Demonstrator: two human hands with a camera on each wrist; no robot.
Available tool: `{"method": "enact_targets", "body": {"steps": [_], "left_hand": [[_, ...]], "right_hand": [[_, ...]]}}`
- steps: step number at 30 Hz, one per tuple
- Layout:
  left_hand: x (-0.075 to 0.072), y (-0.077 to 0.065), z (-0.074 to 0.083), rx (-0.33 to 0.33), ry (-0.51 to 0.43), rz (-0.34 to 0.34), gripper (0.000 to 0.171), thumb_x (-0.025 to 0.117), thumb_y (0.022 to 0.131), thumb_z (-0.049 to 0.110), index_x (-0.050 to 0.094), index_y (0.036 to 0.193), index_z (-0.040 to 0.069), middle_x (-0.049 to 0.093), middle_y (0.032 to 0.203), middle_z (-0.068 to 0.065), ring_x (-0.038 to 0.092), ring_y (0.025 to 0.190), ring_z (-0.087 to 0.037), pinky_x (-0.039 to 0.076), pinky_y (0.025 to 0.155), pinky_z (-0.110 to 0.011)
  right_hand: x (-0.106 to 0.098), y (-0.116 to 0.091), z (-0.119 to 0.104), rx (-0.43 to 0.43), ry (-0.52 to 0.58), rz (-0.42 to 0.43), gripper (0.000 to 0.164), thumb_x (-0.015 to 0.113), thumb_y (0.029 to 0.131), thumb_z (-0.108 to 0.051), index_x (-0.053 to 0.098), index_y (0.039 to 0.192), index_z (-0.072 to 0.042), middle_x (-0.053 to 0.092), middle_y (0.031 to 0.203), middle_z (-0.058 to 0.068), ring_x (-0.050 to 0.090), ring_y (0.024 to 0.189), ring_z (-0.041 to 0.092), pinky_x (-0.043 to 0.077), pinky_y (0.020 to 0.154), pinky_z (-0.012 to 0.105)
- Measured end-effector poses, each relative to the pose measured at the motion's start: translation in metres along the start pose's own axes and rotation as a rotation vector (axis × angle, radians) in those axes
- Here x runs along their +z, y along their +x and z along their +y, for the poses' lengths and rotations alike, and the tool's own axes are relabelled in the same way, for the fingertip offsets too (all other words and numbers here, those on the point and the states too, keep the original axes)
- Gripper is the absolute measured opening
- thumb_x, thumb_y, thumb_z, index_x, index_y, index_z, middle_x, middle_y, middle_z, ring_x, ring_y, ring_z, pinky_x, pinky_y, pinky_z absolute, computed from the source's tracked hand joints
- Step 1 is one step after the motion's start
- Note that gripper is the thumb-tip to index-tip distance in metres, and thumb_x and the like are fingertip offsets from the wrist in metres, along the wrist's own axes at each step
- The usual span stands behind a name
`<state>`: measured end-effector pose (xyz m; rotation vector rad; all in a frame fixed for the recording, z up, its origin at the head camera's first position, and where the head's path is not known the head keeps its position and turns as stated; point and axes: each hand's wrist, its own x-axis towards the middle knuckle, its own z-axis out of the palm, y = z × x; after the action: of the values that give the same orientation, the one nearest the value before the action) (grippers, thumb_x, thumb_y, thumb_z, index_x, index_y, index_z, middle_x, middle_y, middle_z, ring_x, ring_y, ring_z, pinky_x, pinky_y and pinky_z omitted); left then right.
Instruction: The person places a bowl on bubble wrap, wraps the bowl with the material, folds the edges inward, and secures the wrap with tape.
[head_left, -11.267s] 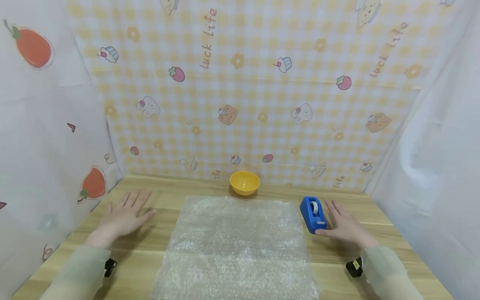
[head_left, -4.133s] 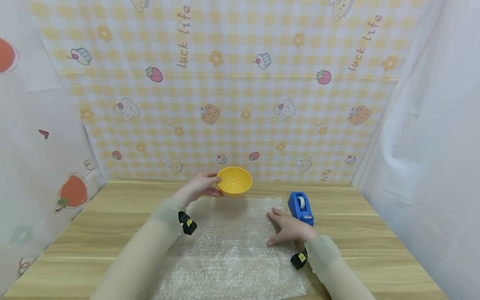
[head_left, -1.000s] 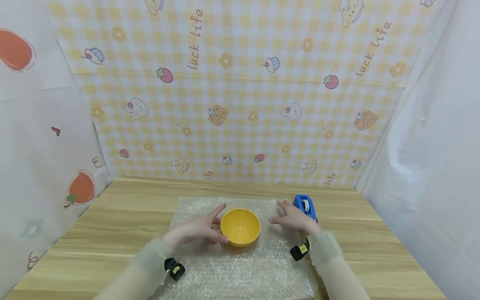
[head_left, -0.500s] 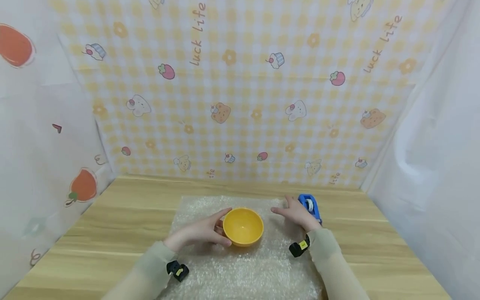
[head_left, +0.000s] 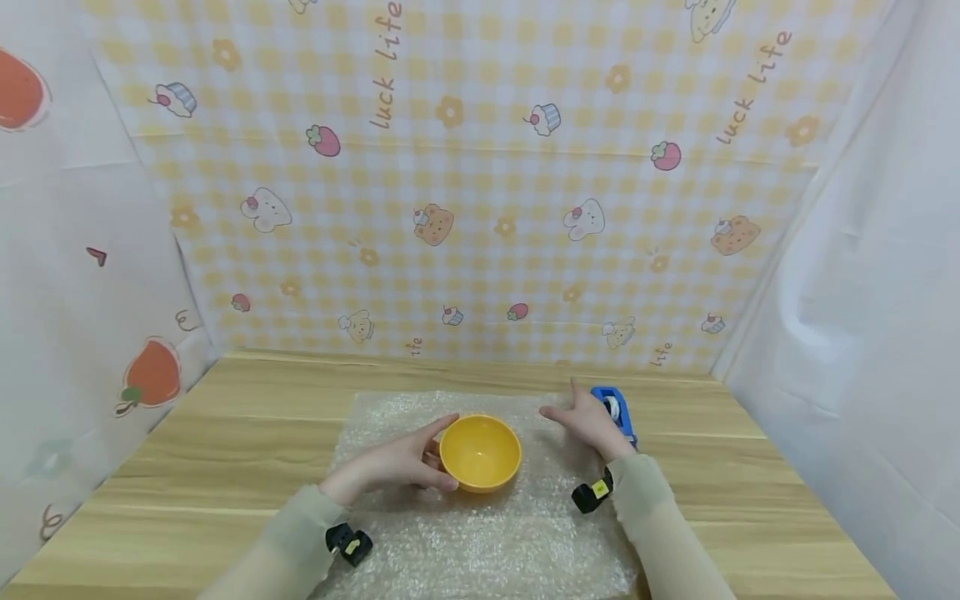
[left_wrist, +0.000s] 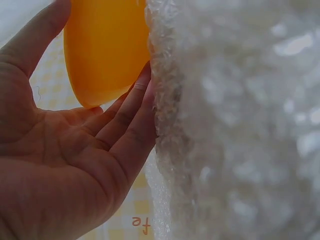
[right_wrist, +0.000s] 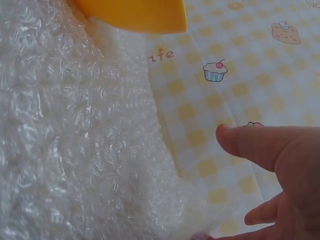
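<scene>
Yellow-checked cloth hung along the far edge of the wood-grained bench; the risk lay in a one-sided hold.
Left hand grasped the yellow bowl from its left side, index finger toward the far edge, thumb opposite; right hand was released, thumb and index finger spread, any touch on what lay below too unclear to tell; the bowl stood mouth up, apparently resting on the bubble wrap, about midway between the bench's left and right edges; a blue tape dispenser stood just beside the right hand, toward the far right corner, partly hidden by it; with support on one side only, a hard push could have tipped the bowl or slid it rightward; fingers low by its base could have snagged and rucked the bubble wrap; a careless rightward sweep could have knocked the dispenser.
</scene>
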<state>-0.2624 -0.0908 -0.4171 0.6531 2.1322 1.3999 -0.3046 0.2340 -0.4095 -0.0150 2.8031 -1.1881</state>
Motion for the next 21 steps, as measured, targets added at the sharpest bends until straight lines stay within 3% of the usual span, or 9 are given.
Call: {"method": "enact_targets", "body": {"steps": [5, 8, 9, 11, 12, 14, 15, 18, 21], "left_hand": [[-0.0002, 0.0003, -0.0022, -0.017, 0.002, 0.001, 0.101, 0.080, 0.080, 0.021, 0.015, 0.156, 0.014, 0.059, 0.115, -0.013, 0.062, 0.100, -0.022, 0.054, 0.075, -0.034], [-0.0003, 0.0008, -0.0017, -0.019, -0.007, -0.003, 0.100, 0.080, 0.080, 0.022, 0.015, 0.156, 0.013, 0.059, 0.114, -0.013, 0.062, 0.098, -0.021, 0.054, 0.074, -0.034], [-0.0004, 0.0010, -0.0013, -0.020, -0.014, -0.005, 0.100, 0.080, 0.080, 0.021, 0.015, 0.156, 0.013, 0.059, 0.113, -0.013, 0.063, 0.098, -0.021, 0.054, 0.074, -0.034], [-0.0007, 0.0012, -0.0005, -0.018, -0.025, -0.009, 0.100, 0.080, 0.080, 0.020, 0.014, 0.156, 0.013, 0.059, 0.112, -0.013, 0.063, 0.096, -0.021, 0.054, 0.073, -0.034], [-0.0008, 0.0011, -0.0001, -0.017, -0.028, -0.010, 0.101, 0.080, 0.080, 0.020, 0.014, 0.156, 0.012, 0.059, 0.112, -0.013, 0.063, 0.096, -0.021, 0.054, 0.073, -0.034], [-0.0012, 0.0008, 0.0004, -0.014, -0.027, -0.009, 0.100, 0.079, 0.080, 0.019, 0.014, 0.156, 0.012, 0.059, 0.112, -0.014, 0.063, 0.095, -0.021, 0.054, 0.073, -0.034], [-0.0014, 0.0005, 0.0006, -0.014, -0.027, -0.009, 0.100, 0.079, 0.080, 0.018, 0.013, 0.156, 0.012, 0.059, 0.112, -0.014, 0.063, 0.095, -0.021, 0.054, 0.072, -0.035], [-0.0020, -0.0001, 0.0008, -0.011, -0.027, -0.007, 0.100, 0.079, 0.081, 0.018, 0.013, 0.156, 0.012, 0.059, 0.113, -0.014, 0.063, 0.094, -0.021, 0.054, 0.072, -0.036], [-0.0024, -0.0004, 0.0005, -0.009, -0.033, -0.009, 0.100, 0.079, 0.081, 0.017, 0.013, 0.156, 0.012, 0.059, 0.114, -0.015, 0.063, 0.093, -0.021, 0.054, 0.072, -0.037]], "right_hand": [[-0.0022, -0.0031, -0.0012, 0.001, 0.001, 0.015, 0.087, 0.066, 0.091, -0.033, 0.015, 0.152, 0.003, 0.047, 0.137, 0.031, 0.049, 0.123, 0.041, 0.046, 0.096, 0.053], [-0.0029, -0.0030, -0.0003, -0.019, -0.038, 0.047, 0.073, 0.067, 0.091, -0.028, 0.034, 0.145, 0.007, 0.063, 0.115, 0.023, 0.062, 0.101, 0.031, 0.054, 0.081, 0.044], [-0.0032, -0.0027, -0.0001, -0.026, -0.046, 0.052, 0.059, 0.067, 0.090, -0.025, 0.048, 0.135, 0.008, 0.066, 0.101, 0.017, 0.063, 0.088, 0.026, 0.055, 0.072, 0.039], [-0.0034, -0.0017, -0.0002, -0.042, -0.056, 0.063, 0.030, 0.067, 0.090, -0.021, 0.065, 0.104, 0.006, 0.060, 0.073, 0.005, 0.054, 0.063, 0.016, 0.047, 0.054, 0.030], [-0.0036, -0.0016, -0.0003, -0.048, -0.049, 0.063, 0.023, 0.066, 0.090, -0.019, 0.064, 0.088, 0.004, 0.051, 0.063, 0.001, 0.046, 0.054, 0.014, 0.040, 0.049, 0.028], [-0.0042, -0.0014, -0.0011, -0.057, -0.040, 0.066, 0.023, 0.064, 0.091, -0.015, 0.061, 0.073, 0.001, 0.035, 0.054, -0.001, 0.032, 0.047, 0.013, 0.031, 0.046, 0.026], [-0.0045, -0.0019, -0.0017, -0.059, -0.045, 0.073, 0.025, 0.064, 0.091, -0.014, 0.061, 0.070, -0.001, 0.035, 0.054, -0.003, 0.031, 0.047, 0.012, 0.030, 0.046, 0.026], [-0.0065, -0.0039, -0.0050, -0.066, -0.077, 0.105, 0.017, 0.063, 0.091, -0.015, 0.073, 0.085, -0.003, 0.051, 0.058, 0.000, 0.035, 0.049, 0.012, 0.034, 0.047, 0.027], [-0.0090, -0.0065, -0.0094, -0.072, -0.112, 0.130, 0.021, 0.064, 0.091, -0.018, 0.075, 0.098, -0.002, 0.063, 0.067, 0.006, 0.037, 0.049, 0.012, 0.036, 0.047, 0.027]]}}
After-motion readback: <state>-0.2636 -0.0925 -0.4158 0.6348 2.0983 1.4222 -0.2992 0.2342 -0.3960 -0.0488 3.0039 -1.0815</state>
